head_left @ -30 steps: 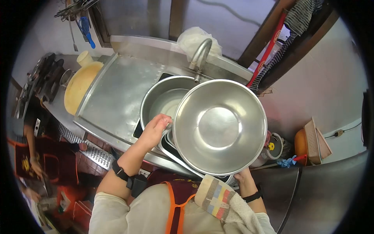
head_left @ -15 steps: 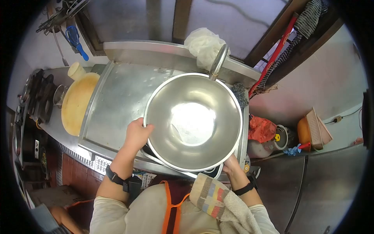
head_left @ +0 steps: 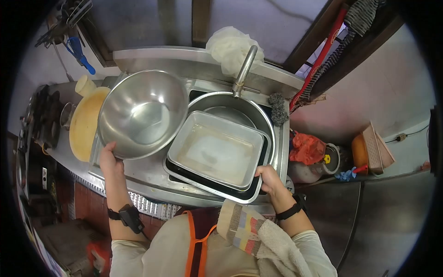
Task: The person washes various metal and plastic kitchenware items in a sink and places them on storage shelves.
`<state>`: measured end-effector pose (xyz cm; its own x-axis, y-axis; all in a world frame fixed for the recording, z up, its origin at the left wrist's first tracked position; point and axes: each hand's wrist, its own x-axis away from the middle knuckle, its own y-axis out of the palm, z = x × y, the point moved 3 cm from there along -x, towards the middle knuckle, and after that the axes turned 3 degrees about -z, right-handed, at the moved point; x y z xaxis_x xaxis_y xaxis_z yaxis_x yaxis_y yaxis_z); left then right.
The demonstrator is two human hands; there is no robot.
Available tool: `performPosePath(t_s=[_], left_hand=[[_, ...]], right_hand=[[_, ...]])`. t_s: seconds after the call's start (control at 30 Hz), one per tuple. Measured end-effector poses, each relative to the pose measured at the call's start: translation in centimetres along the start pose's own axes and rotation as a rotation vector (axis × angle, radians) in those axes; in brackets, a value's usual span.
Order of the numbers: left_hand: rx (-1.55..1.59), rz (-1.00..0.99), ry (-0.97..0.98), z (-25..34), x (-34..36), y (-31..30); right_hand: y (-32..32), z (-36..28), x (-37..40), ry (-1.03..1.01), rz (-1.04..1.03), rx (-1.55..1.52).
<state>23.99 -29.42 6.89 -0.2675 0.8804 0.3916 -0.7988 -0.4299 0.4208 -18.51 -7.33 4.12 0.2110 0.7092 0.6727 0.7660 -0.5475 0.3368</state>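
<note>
My left hand (head_left: 112, 160) grips the lower left rim of a large metal bowl (head_left: 134, 104), held tilted over the left counter. My right hand (head_left: 269, 179) has its fingers closed at the right end of stacked rectangular trays. The top tray (head_left: 221, 152) is light metal with a wet, shiny bottom; a darker tray (head_left: 253, 190) shows beneath it. Behind the trays, a round metal basin (head_left: 266, 121) stands under the faucet (head_left: 244, 69).
A round yellow board (head_left: 85, 124) and a cream cup (head_left: 85, 86) are at the left. A dark scrubber (head_left: 278, 109) lies right of the faucet. A white mesh bag (head_left: 234, 48) hangs behind it. A red bag (head_left: 308, 147) sits at the right.
The large bowl has moved left with my left hand, uncovering the trays and round basin. My right hand has left the bowl's underside and is now at the trays' right end.
</note>
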Motion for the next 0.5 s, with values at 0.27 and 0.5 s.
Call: performPosePath(t_s=[0.27,0.5], left_hand=[[0.063,0.159,0.021,0.3,0.1,-1.7],[0.169,0.086,0.148,5.5,3.0,-3.6]], right_hand=[[-1.1,0.7,-0.2,0.054,-0.032,-0.054],[4.5,-1.9,-0.5,0.021,-0.098,0.009]])
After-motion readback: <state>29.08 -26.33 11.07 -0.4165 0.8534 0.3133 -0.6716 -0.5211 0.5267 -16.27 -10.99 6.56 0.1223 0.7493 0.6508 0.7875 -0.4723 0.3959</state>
